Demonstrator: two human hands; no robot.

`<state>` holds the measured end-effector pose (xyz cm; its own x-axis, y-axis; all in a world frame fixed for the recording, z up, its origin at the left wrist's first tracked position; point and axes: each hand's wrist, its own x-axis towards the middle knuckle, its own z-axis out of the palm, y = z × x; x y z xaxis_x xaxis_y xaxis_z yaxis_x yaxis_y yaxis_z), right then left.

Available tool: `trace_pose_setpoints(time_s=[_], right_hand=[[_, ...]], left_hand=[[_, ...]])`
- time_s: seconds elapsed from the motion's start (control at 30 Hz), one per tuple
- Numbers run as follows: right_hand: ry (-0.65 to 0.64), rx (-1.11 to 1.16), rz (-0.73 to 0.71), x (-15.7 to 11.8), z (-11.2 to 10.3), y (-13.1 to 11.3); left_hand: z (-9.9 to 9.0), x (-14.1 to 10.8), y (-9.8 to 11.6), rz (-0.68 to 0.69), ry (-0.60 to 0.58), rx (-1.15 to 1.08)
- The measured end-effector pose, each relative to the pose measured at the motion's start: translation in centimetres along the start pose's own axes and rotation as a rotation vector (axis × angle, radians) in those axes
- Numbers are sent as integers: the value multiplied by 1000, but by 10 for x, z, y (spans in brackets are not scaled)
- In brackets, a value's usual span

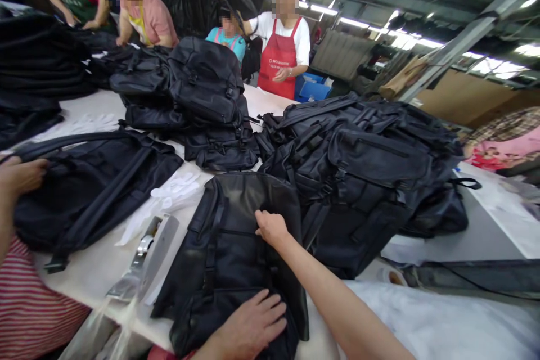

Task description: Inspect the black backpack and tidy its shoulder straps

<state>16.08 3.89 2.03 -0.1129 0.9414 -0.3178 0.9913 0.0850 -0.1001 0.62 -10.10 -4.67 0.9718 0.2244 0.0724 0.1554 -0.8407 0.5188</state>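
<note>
A black coated backpack (236,236) is laid flat at 6 o'clock on a white-covered work table (84,270). The right hand (272,229) is placed on its upper front, with the fingers curled against the material; no firm clamp can be made out. The left hand (248,323) is laid open on the lower pocket. The two hands are apart, on the same bag.

A heap of black backpacks (363,180) is piled at 2 to 3 o'clock, just beside the handled bag. White gloves (175,191) lie at 10 o'clock, near a silver item in clear plastic (143,253), whose kind cannot be told. A co-worker's hand (23,175) is set at 9 o'clock on a separate backpack (90,191), and a red-striped sleeve (29,304) is seen below it.

Overhead, fluorescent tube lights (354,22) and a steel girder (468,39) are seen in a factory-like hall. A blue crate (310,90) stands at 12 o'clock. White lettering (282,61) is printed on a red apron (278,73), but it cannot be read. No brand is legible on the bags.
</note>
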Motion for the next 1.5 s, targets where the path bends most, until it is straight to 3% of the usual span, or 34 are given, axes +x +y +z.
trace_pose_setpoints(time_s=[0.07, 0.23, 0.47, 0.73, 1.03, 1.3, 1.5], right_hand=[[-35, -68, -54, 8, 2, -4], [-71, -148, -175, 13, 6, 0], [-104, -87, -334, 11, 7, 16], [19, -84, -196, 43, -22, 36], [16, -130, -67, 68, 6, 41], [42, -145, -5, 70, 9, 37], [72, -167, 15, 71, 16, 36]], left_hand=[[13, -1, -5, 28, -40, -1], [31, -7, -18, -161, -129, -57], [41, -9, -26, -139, -130, -153], [48, -10, -30, -150, -171, -182], [40, -13, -36, -129, -155, -298], [25, -20, -28, -227, -199, -317], [19, -35, -22, -268, -107, -358]])
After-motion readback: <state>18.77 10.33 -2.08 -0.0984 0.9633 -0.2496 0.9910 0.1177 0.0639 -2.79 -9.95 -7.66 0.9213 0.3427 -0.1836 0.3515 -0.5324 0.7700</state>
